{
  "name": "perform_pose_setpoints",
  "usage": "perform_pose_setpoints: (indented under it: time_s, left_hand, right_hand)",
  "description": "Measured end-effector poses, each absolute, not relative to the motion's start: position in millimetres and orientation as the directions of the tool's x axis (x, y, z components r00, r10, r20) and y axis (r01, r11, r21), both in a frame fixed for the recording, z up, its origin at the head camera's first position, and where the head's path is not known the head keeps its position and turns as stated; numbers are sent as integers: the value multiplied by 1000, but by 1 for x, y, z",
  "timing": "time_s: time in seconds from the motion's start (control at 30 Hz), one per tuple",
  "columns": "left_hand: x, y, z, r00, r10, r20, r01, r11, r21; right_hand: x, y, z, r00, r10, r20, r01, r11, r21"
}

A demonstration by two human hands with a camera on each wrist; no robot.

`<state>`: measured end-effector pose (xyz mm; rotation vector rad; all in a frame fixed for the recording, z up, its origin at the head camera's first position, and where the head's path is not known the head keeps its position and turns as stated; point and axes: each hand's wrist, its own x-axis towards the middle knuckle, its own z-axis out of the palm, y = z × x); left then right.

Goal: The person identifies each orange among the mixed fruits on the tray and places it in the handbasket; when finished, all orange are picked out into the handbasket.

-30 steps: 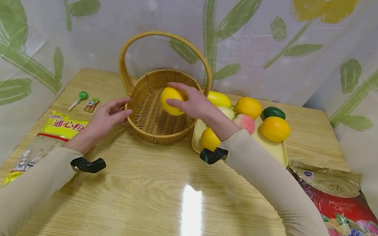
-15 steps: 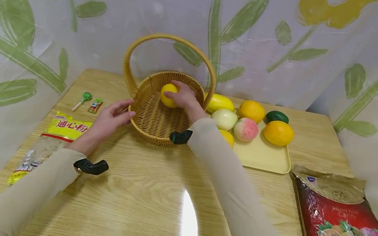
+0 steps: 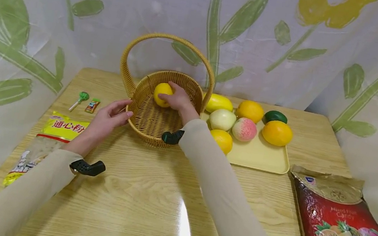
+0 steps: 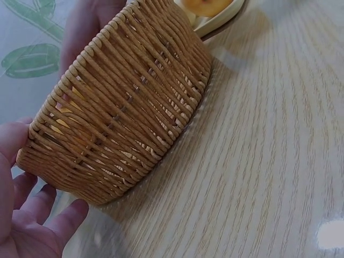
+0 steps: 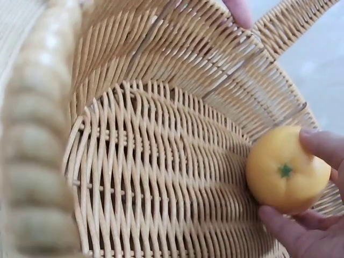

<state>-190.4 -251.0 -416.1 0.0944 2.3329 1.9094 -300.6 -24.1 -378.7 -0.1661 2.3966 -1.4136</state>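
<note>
A round wicker basket [image 3: 152, 139] with a tall arched handle stands at the back of the table. My left hand [image 3: 109, 114] holds its left rim, thumb over the edge and fingers along the outer wall [image 4: 123, 102]. Inside the basket my right hand [image 3: 178, 100] grips an orange [image 3: 163, 93] between thumb and fingers. The right wrist view shows the orange [image 5: 285, 169] with its green stem mark, low against the woven wall.
Right of the basket, a pale yellow tray [image 3: 258, 160] bears several fruits, among them a pink peach [image 3: 244, 129]. A red candy bag [image 3: 345, 227] lies at the right; a pasta bag [image 3: 44, 139], a lollipop [image 3: 79, 100] and a small wrapped sweet [image 3: 92, 105] lie left.
My right hand has carried the orange leftward and deeper into the basket, its forearm swinging off the tray. My left hand has stayed on the rim.
</note>
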Motion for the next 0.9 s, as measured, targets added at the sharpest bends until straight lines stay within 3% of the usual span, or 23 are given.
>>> perform_pose_setpoints:
  time_s: [0.33, 0.57, 0.8, 0.9]
  left_hand:
    - [-193, -247, -415, -989, 134, -60, -34, 189, 981]
    - [-191, -248, -414, -989, 132, -64, -32, 227, 973]
    - [-190, -249, -415, -988, 138, -64, -33, 216, 976]
    - [-189, -251, -415, -990, 131, -59, -29, 223, 974]
  right_hand:
    - [-296, -21, -371, -929, -292, -226, 28, 555, -832]
    - [-282, -11, -344, -887, -428, -171, -169, 647, -743]
    - [-244, 27, -316, -796, -595, -106, -339, 586, -736]
    - [-227, 51, -307, -791, -609, -53, -361, 536, -763]
